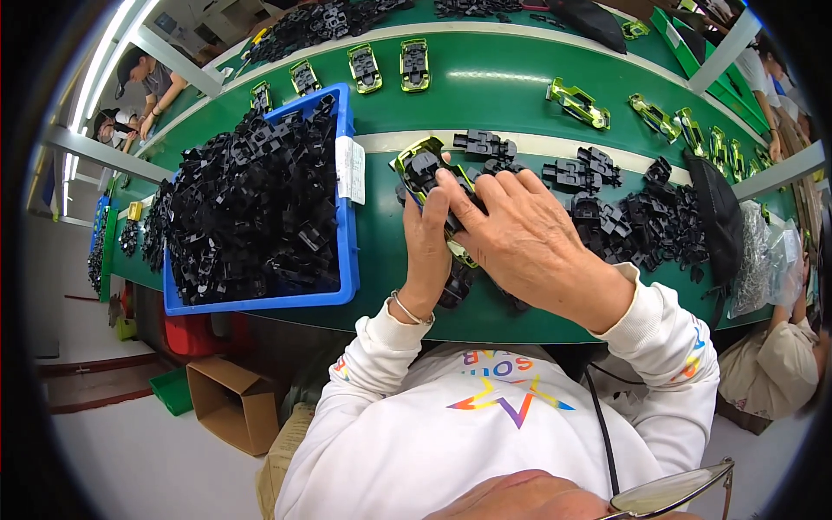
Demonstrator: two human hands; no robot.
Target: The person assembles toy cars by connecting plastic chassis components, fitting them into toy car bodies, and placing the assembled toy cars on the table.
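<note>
A lime-green toy car body with a black chassis part is held over the green workbench. My left hand grips it from below and the side. Lying over its top, my right hand presses fingertips on the black part. A silver bracelet sits on my left wrist. Loose black chassis parts lie just right of my hands, and a few more sit under my hands at the bench edge.
A blue bin heaped with black parts stands to the left. Several green toy cars ride the green conveyor beyond. Black bag and clear plastic bags at right. Cardboard box on the floor. Other people work nearby.
</note>
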